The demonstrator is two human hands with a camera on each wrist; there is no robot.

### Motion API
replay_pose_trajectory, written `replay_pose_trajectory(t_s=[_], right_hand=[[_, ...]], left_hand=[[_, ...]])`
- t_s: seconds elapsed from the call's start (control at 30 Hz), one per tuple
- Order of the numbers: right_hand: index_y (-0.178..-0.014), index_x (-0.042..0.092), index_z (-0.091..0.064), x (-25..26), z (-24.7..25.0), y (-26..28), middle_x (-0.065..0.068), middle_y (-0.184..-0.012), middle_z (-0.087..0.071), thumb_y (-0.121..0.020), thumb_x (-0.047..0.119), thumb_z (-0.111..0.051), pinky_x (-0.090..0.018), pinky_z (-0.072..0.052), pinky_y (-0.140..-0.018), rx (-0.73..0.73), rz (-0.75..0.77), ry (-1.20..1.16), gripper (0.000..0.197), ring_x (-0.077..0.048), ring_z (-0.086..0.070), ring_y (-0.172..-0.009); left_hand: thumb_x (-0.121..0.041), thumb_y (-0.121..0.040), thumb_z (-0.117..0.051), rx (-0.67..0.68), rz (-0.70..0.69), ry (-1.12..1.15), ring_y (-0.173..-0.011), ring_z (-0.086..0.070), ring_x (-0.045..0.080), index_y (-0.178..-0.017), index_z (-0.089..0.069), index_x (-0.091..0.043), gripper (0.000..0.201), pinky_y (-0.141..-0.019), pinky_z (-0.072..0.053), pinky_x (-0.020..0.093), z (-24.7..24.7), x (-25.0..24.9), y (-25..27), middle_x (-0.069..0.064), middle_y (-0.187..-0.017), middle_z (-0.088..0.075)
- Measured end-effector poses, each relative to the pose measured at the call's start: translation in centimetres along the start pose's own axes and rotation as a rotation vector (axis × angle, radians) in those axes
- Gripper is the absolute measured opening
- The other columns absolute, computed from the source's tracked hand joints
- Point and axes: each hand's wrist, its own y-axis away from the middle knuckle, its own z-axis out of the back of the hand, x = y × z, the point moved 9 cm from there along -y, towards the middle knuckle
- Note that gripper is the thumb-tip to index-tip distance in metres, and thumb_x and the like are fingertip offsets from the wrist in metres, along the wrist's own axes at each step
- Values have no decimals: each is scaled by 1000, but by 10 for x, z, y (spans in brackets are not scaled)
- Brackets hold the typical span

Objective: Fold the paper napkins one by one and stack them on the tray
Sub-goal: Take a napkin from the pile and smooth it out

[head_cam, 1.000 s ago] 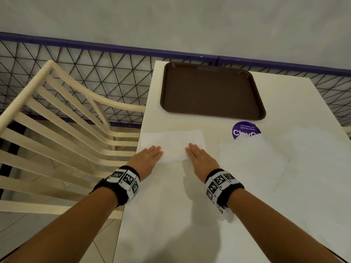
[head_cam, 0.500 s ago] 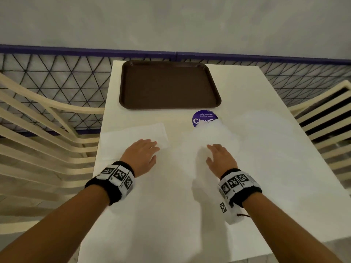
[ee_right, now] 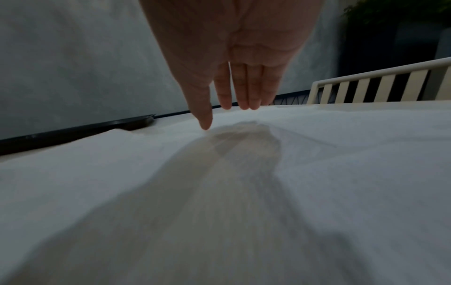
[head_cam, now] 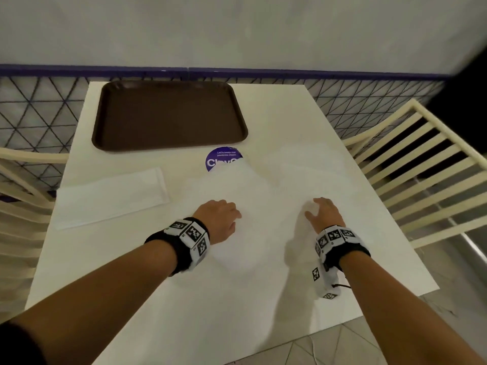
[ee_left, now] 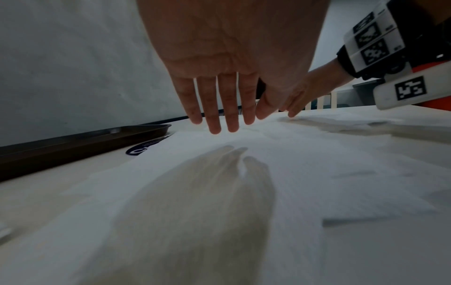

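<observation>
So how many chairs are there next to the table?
2: one cream slatted chair on the table's right, one cream slatted chair on its left, only partly in view. Others may sit outside the pictures.

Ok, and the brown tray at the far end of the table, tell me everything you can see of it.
The dark brown rectangular plastic-looking tray has rounded corners and a low raised rim. It lies flat on the white table, at its far left end near the mesh railing, long side across the view. Nothing lies in it: no napkin is stacked there yet. The folded white paper napkin sits nearer on the table, apart from it, and the round purple sticker is just off its near right corner. Neither hand touches it.
</observation>
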Motion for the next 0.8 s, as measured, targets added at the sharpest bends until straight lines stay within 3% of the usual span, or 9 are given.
replay_pose_trajectory(t_s=[0.23, 0.4, 0.53, 0.7, 0.8], right_hand=[[-140, 10, -38, -6, 10, -44, -9, -146, -39, -96, 22, -48, -32, -27, -109, 24, 66, -14, 46, -26, -35, -134], [-139, 11, -38, 2, 6, -55, -12, -139, -42, -96, 27, -45, -33, -35, -103, 40, 152, 149, 46, -28, -42, -127], [-131, 8, -45, 11, 7, -58, -15, -127, -48, -99, 20, -37, -34, -41, -92, 35, 232, 277, 36, -31, -49, -116], [-120, 7, -52, 19, 15, -56, -12, -118, -56, -99, 15, -34, -34, -43, -86, -33, 303, 410, 29, -30, -56, -107], [-105, 3, -61, 32, 35, -46, -12, -103, -63, -94, 15, -42, -36, -42, -81, -205, 363, 327, 24, -32, -60, -94]], left_hand=[[-25, -99, -31, 39, 50, 15, -123, -43, 17, -136, -42, -22, 39, -97, -36, 30, 6, -9, -32, -4, -135, -45], [-25, -99, -31, 39, 80, 65, -122, -44, 15, -136, -42, -24, 38, -97, -36, 28, 2, -8, -39, -7, -136, -44], [-26, -99, -32, 35, 89, 76, -121, -44, 14, -135, -43, -24, 38, -97, -36, 28, -1, -10, -44, -8, -135, -45], [-26, -99, -32, -15, 87, 79, -120, -46, 16, -134, -44, -23, 38, -96, -38, 29, 7, -15, -51, -6, -134, -46], [-28, -98, -35, -87, 119, 105, -122, -44, 16, -137, -40, -24, 40, -100, -36, 30, 20, -14, -52, -5, -138, -42]])
